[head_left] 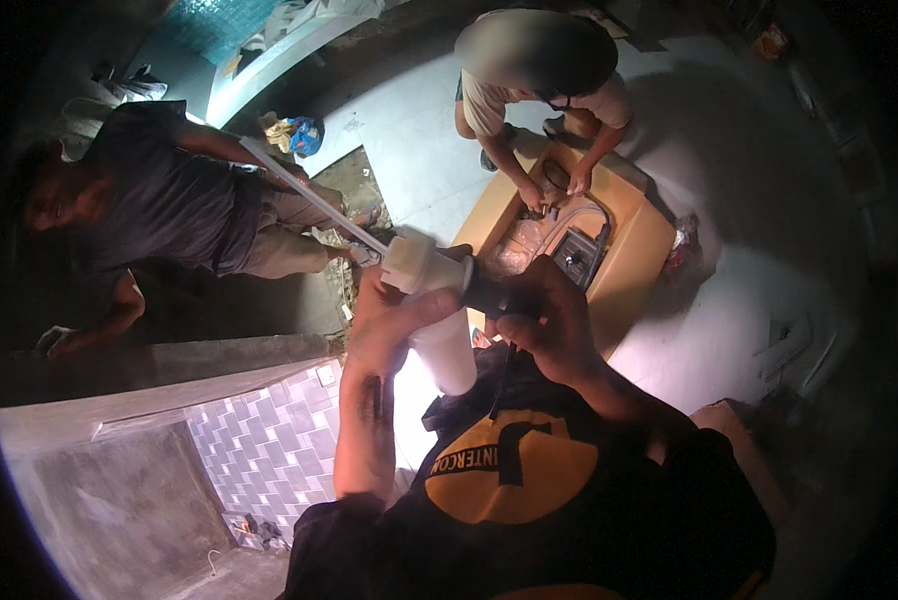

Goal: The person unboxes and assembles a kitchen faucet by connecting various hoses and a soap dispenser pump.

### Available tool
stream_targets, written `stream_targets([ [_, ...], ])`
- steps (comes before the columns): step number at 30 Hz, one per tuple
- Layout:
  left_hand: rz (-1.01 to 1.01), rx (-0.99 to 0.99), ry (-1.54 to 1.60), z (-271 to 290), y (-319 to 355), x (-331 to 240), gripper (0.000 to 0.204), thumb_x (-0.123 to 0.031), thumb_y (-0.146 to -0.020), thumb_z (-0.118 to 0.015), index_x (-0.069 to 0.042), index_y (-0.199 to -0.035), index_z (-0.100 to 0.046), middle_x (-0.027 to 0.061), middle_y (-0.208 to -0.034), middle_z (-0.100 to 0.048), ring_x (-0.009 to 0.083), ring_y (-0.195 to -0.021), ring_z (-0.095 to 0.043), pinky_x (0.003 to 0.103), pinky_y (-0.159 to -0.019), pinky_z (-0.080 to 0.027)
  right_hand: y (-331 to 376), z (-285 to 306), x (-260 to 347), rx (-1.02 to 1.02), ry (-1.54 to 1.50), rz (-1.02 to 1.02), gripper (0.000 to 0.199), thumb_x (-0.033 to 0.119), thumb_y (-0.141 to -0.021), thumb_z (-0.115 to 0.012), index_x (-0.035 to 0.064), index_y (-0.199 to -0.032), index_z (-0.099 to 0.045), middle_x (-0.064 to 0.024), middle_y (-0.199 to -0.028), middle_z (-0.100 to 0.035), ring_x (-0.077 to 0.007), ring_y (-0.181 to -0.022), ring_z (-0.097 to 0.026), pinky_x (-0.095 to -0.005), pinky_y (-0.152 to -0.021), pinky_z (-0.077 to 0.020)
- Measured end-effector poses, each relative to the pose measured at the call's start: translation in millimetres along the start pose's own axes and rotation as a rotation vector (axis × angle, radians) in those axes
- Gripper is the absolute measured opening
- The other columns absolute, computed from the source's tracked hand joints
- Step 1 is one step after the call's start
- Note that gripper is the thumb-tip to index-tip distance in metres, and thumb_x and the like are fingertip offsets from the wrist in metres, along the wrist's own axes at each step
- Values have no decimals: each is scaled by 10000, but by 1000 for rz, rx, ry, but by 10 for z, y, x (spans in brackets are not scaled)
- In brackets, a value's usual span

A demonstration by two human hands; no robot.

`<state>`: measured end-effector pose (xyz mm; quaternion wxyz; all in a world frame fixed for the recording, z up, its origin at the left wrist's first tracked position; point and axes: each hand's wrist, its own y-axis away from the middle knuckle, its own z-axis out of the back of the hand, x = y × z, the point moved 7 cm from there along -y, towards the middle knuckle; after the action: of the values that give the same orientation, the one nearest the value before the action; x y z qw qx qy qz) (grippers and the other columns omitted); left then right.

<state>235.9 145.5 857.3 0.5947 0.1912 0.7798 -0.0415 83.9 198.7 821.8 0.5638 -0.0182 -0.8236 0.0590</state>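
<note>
We are clasping a white plastic pipe fitting (421,263) in our left hand (394,320), while our right hand (549,320) is gripping its dark end piece (489,295).

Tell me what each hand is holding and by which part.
The left hand wraps around the white plastic pipe fitting, near its wide collar. The right hand grips a dark tool by its body, its tip pressed against the fitting.

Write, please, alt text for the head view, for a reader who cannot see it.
Seen from above, a person's left hand and right hand grip a white pipe fitting at chest height. Below, a crouching person reaches into an open cardboard box on the floor.
</note>
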Motion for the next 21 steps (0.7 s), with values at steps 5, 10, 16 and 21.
stream_targets([
  [5, -3, -18, -136, -30, -26, -30, 361, -87, -711, -794, 9, -1036, -671, 62, -947, -687, 140, -835, -640, 301, -795, -500, -87, 14, -31, -25, -106, 9, 243, 84, -814, -628, 2, -1007, -506, -62, -773, -616, -72, -630, -518, -235, -568, -436],
  [10, -76, 89, -352, -121, -2, -81, 444, -28, -663, -797, 21, -1083, -661, 91, -1066, -661, 150, -893, -632, 307, -820, -500, -98, 60, -106, -101, -307, -43, 230, 81, -827, -610, 1, -1030, -537, -35, -738, -598, -63, -577, -481, -224, -522, -408],
  [16, -229, 58, -171, 4, 86, -309, 685, 33, -628, -740, 22, -1281, -532, 129, -1065, -636, 210, -850, -663, 308, -753, -532, -358, 263, 126, -40, 114, -150, 251, 115, -775, -722, 19, -979, -610, -23, -775, -611, -71, -657, -559, -230, -575, -451],
  [21, -74, 61, -122, -103, 152, 170, 443, -65, -804, -676, 16, -1228, -575, 147, -1047, -644, 206, -854, -656, 294, -733, -525, -623, 280, 872, 360, 598, 64, 308, 50, -706, -741, 41, -977, -594, -38, -932, -618, -106, -840, -602, -263, -757, -502],
])
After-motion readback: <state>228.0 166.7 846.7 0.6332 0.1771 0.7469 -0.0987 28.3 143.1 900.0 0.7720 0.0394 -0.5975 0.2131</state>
